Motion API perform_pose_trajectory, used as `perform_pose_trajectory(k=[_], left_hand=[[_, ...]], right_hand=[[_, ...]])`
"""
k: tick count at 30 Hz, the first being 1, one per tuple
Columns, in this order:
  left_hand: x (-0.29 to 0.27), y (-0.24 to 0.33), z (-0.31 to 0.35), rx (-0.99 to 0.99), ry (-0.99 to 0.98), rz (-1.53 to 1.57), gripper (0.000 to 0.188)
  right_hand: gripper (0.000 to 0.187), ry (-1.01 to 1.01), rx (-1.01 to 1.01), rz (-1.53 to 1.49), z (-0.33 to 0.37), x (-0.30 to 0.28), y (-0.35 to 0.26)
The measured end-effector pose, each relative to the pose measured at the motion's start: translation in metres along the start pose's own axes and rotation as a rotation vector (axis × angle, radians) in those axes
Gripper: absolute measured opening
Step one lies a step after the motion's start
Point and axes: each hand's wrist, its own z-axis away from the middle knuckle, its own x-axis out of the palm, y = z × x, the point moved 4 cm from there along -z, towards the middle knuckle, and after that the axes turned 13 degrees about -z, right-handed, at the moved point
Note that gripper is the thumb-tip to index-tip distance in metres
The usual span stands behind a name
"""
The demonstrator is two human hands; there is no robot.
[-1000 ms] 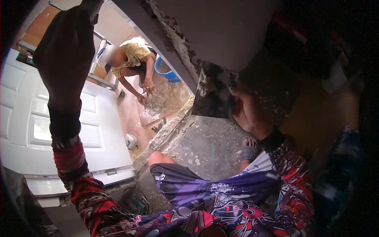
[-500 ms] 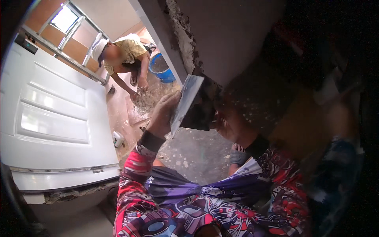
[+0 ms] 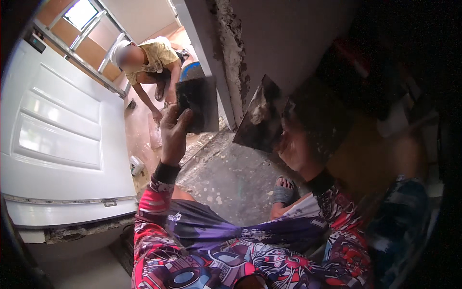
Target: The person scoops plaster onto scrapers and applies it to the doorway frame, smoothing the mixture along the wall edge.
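My left hand [image 3: 174, 132] is closed round a dark, rectangular plastering trowel [image 3: 198, 106], raised beside the door frame with its broad face toward me. The fingers wrap its left side; the handle is hidden. Lower and to the right, my right hand [image 3: 298, 149] grips a dark flat plate [image 3: 252, 132] with a pale dab of plaster [image 3: 261, 113] on it. Shadow hides much of that hand. The two tools are apart. Beyond them stands the white door frame [image 3: 202, 43], with a rough, broken plaster strip [image 3: 233, 53] along the wall edge.
A white panelled door [image 3: 67, 115] stands at left. Past the doorway a co-worker [image 3: 151, 58] crouches, hands low to the floor, by a blue bucket [image 3: 191, 70]. A ladder [image 3: 89, 31] leans behind. A white container [image 3: 136, 165] lies near the door. The concrete floor [image 3: 231, 178] is spattered.
My left hand has moved left and turned the trowel, taking it off the frame's edge. The plate in my right hand has tilted, and its plaster dab now shows.
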Motion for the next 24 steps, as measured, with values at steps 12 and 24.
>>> perform_pose_trajectory(k=[12, 24], left_hand=[[0.082, 0.055, -0.023, 0.769, 0.661, -0.769, 0.017], [0.118, 0.043, -0.049, 0.715, 0.702, -0.767, 0.018]], right_hand=[[0.037, -0.063, -0.215, 0.046, 0.008, 0.002, -0.051], [0.041, 0.008, -0.261, 0.020, 0.011, -0.005, -0.050]])
